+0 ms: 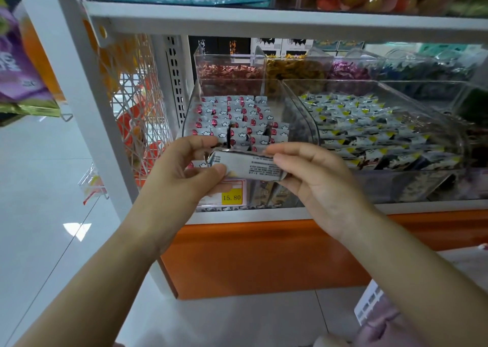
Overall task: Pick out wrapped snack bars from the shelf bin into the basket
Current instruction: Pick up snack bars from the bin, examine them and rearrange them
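Note:
A silver wrapped snack bar (pixel 247 166) with small printed text is held level in front of the shelf. My left hand (pixel 184 172) pinches its left end between thumb and fingers, and my right hand (pixel 311 172) pinches its right end. Behind it stands a clear shelf bin (pixel 194 101) filled with several rows of silver bars with red marks (pixel 237 119). A white and pink basket (pixel 369 304) shows partly at the bottom right on the floor.
A second clear bin (pixel 449 125) of yellow-marked bars stands to the right. Bins of wrapped candies (pixel 229 69) line the back. A yellow price tag (pixel 231 197) reads 15.80. An orange shelf base (pixel 250 257) and a white shelf post (pixel 87 103) stand close.

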Demonstrator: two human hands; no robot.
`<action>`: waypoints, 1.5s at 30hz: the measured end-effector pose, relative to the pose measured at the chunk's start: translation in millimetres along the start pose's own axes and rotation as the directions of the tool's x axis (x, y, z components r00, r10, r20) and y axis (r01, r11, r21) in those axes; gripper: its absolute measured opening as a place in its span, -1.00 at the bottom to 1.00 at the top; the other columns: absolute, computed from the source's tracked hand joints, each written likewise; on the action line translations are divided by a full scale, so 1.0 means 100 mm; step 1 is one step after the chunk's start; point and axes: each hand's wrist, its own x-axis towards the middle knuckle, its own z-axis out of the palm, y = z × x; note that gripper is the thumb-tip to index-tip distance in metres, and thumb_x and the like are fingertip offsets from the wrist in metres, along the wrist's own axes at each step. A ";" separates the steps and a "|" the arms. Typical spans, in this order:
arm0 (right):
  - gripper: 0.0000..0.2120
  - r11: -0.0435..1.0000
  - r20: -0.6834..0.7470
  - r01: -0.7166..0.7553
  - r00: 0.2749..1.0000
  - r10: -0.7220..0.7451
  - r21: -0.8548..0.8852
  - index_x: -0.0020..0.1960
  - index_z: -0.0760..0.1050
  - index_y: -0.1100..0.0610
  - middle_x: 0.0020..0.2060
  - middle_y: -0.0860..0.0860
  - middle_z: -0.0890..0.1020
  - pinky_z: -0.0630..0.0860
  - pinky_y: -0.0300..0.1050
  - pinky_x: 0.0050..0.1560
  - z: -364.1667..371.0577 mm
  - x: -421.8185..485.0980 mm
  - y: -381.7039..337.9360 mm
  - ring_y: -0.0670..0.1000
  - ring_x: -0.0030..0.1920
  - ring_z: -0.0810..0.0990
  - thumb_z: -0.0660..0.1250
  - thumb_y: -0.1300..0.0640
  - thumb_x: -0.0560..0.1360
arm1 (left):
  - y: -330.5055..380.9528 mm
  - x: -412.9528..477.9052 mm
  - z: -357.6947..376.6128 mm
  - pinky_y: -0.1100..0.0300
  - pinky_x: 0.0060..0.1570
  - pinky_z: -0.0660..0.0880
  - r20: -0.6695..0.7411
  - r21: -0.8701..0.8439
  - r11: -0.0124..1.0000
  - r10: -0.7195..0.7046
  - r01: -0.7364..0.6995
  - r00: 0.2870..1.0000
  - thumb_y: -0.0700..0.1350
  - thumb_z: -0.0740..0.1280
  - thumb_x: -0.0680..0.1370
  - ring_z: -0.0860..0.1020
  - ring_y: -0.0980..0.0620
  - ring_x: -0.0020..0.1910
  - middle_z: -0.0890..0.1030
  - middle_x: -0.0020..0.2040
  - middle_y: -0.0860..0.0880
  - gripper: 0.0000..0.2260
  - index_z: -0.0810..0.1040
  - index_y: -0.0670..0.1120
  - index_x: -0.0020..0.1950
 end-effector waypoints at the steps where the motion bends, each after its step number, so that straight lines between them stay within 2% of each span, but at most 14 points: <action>1: -0.85 0.999 -0.005 0.005 1.000 -0.005 -0.033 -0.13 0.67 0.06 -0.05 0.14 0.67 0.54 0.03 0.15 0.00 -0.01 0.00 0.07 0.06 0.62 0.36 0.26 0.45 | 0.01 0.00 0.00 0.28 -0.12 0.58 0.008 -0.001 1.000 -0.006 0.006 1.000 -0.28 0.31 0.49 0.67 0.02 -0.08 0.62 0.05 -0.12 -0.74 0.51 -0.04 0.13; 6: -0.86 0.991 -0.077 0.061 0.995 -0.070 -0.115 -0.23 0.67 -0.01 -0.16 0.02 0.70 0.57 0.08 0.08 0.02 -0.02 0.00 0.06 -0.01 0.64 0.39 0.19 0.43 | 0.05 -0.02 -0.01 0.21 -0.13 0.61 0.017 0.066 0.998 -0.009 0.007 1.000 -0.32 0.36 0.45 0.67 0.02 -0.13 0.63 0.00 -0.03 -0.74 0.53 -0.03 0.06; 11: -0.88 0.940 -0.120 0.189 0.966 -0.231 -0.285 -0.23 0.61 0.00 -0.40 -0.20 0.62 0.46 -0.38 -0.29 0.05 -0.04 -0.01 -0.24 -0.30 0.58 0.38 0.16 0.46 | 0.03 -0.05 0.06 0.20 -0.27 0.60 0.012 0.085 0.995 -0.062 0.061 0.998 -0.18 0.40 0.44 0.66 -0.01 -0.21 0.56 0.00 -0.18 -0.86 0.51 -0.10 -0.04; 14: -0.90 0.915 -0.076 0.248 0.955 -0.286 -0.319 -0.20 0.60 0.06 -0.44 -0.27 0.59 0.39 -0.47 -0.37 0.08 -0.05 0.00 -0.31 -0.37 0.54 0.37 0.20 0.47 | 0.01 -0.04 0.07 0.21 -0.33 0.59 -0.049 0.111 0.990 -0.086 0.091 0.995 -0.12 0.36 0.48 0.65 -0.04 -0.24 0.58 -0.04 -0.22 -0.90 0.48 -0.12 -0.17; 19: -0.94 0.909 -0.038 0.265 0.956 -0.291 -0.321 -0.12 0.64 0.07 -0.29 -0.11 0.67 0.50 -0.39 -0.22 0.11 -0.08 0.02 -0.22 -0.22 0.62 0.38 0.16 0.47 | -0.01 -0.03 0.05 0.21 -0.40 0.58 -0.134 0.083 0.989 -0.115 0.126 0.984 -0.08 0.32 0.52 0.66 -0.05 -0.29 0.63 -0.15 -0.18 -0.81 0.43 -0.11 -0.25; 24: -0.61 0.954 0.230 0.177 0.966 -0.121 -0.242 0.23 0.52 0.02 0.03 0.02 0.66 0.56 -0.26 0.00 0.07 -0.09 0.01 -0.07 0.00 0.64 0.43 0.20 0.42 | -0.02 0.02 0.02 0.25 -0.51 0.51 -0.229 0.044 0.985 -0.150 0.164 0.962 -0.03 0.26 0.57 0.55 0.06 -0.52 0.63 -0.39 -0.08 -0.69 0.44 -0.31 -0.01; 28: -0.70 0.944 0.099 0.214 0.976 -0.194 -0.253 0.16 0.53 0.04 -0.01 0.06 0.65 0.63 -0.11 -0.07 0.04 -0.02 -0.04 0.03 -0.06 0.67 0.38 0.24 0.45 | 0.05 0.10 0.00 0.27 -0.49 0.51 -0.214 0.118 0.992 -0.021 0.048 0.977 0.03 0.21 0.58 0.57 0.11 -0.43 0.64 -0.28 0.00 -0.73 0.48 -0.17 0.00; 30: -0.75 0.957 -0.028 0.189 0.979 -0.200 -0.222 0.14 0.52 0.10 0.00 0.10 0.63 0.64 -0.12 -0.14 -0.01 0.08 -0.08 0.02 -0.15 0.69 0.36 0.23 0.47 | 0.05 0.23 -0.05 0.28 -0.33 0.53 -0.207 0.479 0.871 0.233 -0.109 0.950 -0.01 0.21 0.59 0.58 0.13 -0.24 0.60 -0.04 0.02 -0.81 0.49 -0.08 0.08; 32: -0.79 0.945 -0.110 0.217 0.962 -0.249 -0.244 0.10 0.49 0.09 0.04 0.15 0.59 0.64 -0.14 -0.17 -0.02 0.19 -0.14 0.01 -0.17 0.69 0.36 0.24 0.48 | 0.04 0.36 -0.08 0.18 0.08 0.47 -0.037 0.814 0.556 0.338 -0.168 0.940 -0.05 0.19 0.59 0.50 0.04 0.12 0.51 0.21 -0.04 -0.72 0.47 -0.09 0.26; 34: -0.78 0.916 -0.137 0.259 0.940 -0.312 -0.307 0.08 0.43 0.08 0.04 0.18 0.57 0.64 -0.14 -0.19 0.02 0.32 -0.18 0.00 -0.16 0.67 0.37 0.22 0.48 | -0.02 0.43 -0.08 0.06 0.31 0.25 0.118 0.928 0.304 0.307 -0.215 0.944 -0.04 0.14 0.60 0.32 -0.08 0.34 0.42 0.35 -0.09 -0.65 0.43 -0.13 0.34; 36: -0.77 0.868 -0.132 0.277 0.924 -0.358 -0.412 0.07 0.40 0.12 0.04 0.15 0.57 0.63 -0.15 -0.21 0.10 0.48 -0.21 -0.01 -0.14 0.65 0.38 0.19 0.47 | -0.08 0.41 -0.04 -0.02 0.33 0.20 0.182 0.959 0.162 0.280 -0.234 0.942 0.02 0.06 0.60 0.24 -0.11 0.40 0.41 0.37 -0.11 -0.59 0.43 -0.14 0.35; 40: -0.73 0.638 0.040 0.309 0.916 -0.400 -0.705 0.09 0.43 0.17 -0.01 0.02 0.53 0.50 -0.15 -0.05 0.26 0.79 -0.25 0.03 0.00 0.55 0.38 0.08 0.47 | -0.15 0.34 0.01 -0.14 0.39 0.05 0.207 0.975 0.027 0.246 -0.220 0.947 0.10 -0.11 0.58 0.20 -0.14 0.45 0.39 0.38 -0.14 -0.45 0.46 -0.16 0.32; 42: -0.71 0.528 0.150 0.344 0.915 -0.376 -0.777 0.11 0.44 0.15 -0.05 -0.04 0.49 0.30 -0.23 -0.19 0.30 0.90 -0.29 -0.04 -0.02 0.47 0.40 0.06 0.46 | -0.18 0.36 -0.02 -0.15 0.44 -0.09 0.170 0.979 0.069 0.230 -0.190 0.958 0.09 -0.05 0.58 0.08 -0.12 0.49 0.31 0.43 -0.15 -0.49 0.43 -0.15 0.35; 45: -0.67 0.411 0.281 0.383 0.916 -0.286 -0.828 0.11 0.47 0.14 -0.02 -0.03 0.51 0.27 -0.23 -0.16 0.34 1.03 -0.31 -0.05 -0.03 0.46 0.42 0.02 0.43 | -0.25 0.38 -0.09 -0.11 0.45 -0.09 0.177 0.973 0.102 0.241 -0.206 0.954 0.07 0.06 0.60 -0.02 -0.10 0.51 0.25 0.46 -0.16 -0.57 0.46 -0.15 0.30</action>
